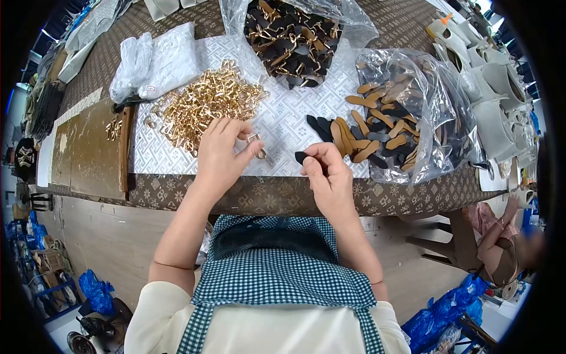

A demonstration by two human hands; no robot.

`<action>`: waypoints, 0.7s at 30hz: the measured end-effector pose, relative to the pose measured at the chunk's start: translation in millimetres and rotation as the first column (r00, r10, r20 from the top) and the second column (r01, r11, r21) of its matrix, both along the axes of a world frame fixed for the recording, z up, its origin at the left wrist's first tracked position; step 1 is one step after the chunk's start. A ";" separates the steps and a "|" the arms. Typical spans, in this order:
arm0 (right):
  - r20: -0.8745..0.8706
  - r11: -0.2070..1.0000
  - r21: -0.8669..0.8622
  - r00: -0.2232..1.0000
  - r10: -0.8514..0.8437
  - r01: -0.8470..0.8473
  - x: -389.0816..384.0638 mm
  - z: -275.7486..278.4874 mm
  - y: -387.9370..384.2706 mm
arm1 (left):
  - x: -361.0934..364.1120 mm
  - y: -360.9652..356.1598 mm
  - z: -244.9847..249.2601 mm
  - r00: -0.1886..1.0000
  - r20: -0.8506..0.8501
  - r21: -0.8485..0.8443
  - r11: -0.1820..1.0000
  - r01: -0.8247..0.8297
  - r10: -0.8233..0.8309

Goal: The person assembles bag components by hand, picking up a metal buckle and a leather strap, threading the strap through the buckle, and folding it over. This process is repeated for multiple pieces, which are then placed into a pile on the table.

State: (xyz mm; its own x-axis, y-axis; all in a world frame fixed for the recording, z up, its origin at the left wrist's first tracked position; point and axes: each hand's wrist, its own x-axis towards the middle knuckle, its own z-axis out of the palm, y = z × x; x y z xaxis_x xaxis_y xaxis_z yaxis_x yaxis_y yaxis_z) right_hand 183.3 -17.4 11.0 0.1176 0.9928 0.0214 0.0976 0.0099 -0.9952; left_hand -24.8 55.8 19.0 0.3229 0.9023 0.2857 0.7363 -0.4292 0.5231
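Observation:
My left hand (221, 150) is over the front of the patterned sheet, thumb and fingers closed on a shiny metal clasp (260, 153). Just behind it spreads a heap of gold metal clasps (206, 106). Between the thumb and fingertips of my right hand (331, 177) is a black leather tab (300, 157), its rounded end pointing left. The two hands are apart, and so are the clasp and the tab. To the right of the right hand lie several loose brown and black tabs (348, 138), some spilling from a clear plastic bag (448, 112).
A second clear bag (295, 44) at the back holds black tabs with gold clasps. White wrapped packets (171, 62) lie at back left, beside a brown board (88, 147). Pale bags (495, 112) line the right side. A seated person (495, 239) is at lower right.

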 end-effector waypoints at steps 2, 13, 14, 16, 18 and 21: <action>-0.017 0.999 -0.030 1.000 0.019 -0.019 0.4 -2.8 -0.7 | 0.0 -8.4 -6.0 0.987 -0.156 0.080 0.996 -0.026 0.038; -0.034 0.996 -0.052 0.997 0.066 -0.068 -4.4 -5.1 -6.9 | 26.6 -9.6 -7.9 0.961 -0.275 0.108 0.994 0.035 -0.004; -0.041 0.996 -0.050 0.997 0.066 -0.068 -3.7 -8.7 -8.1 | 27.7 -5.7 -8.9 0.968 -0.251 0.127 0.991 0.040 -0.007; -0.089 0.996 -0.053 0.994 0.064 -0.068 -3.5 -9.3 -8.7 | 25.0 -0.1 -6.6 0.985 -0.163 0.002 0.998 0.055 -0.054; -0.168 0.996 -0.072 0.985 0.048 -0.061 -1.9 -6.4 -9.8 | 21.2 1.2 -2.6 0.993 0.069 -0.152 0.982 0.110 -0.100; -0.334 0.994 -0.078 0.941 0.051 -0.082 2.3 -8.9 -9.6 | 16.7 -7.8 12.5 0.850 0.523 -0.432 0.841 0.325 -0.060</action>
State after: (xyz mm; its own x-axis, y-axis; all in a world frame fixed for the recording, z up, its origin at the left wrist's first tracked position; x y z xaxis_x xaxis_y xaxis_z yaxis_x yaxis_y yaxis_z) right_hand 185.6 -27.0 2.1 0.0365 0.9947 -0.0962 -0.2355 -0.0850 -0.9682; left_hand -8.1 48.0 31.6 0.4497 0.8931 -0.0113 0.2703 -0.1241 0.9547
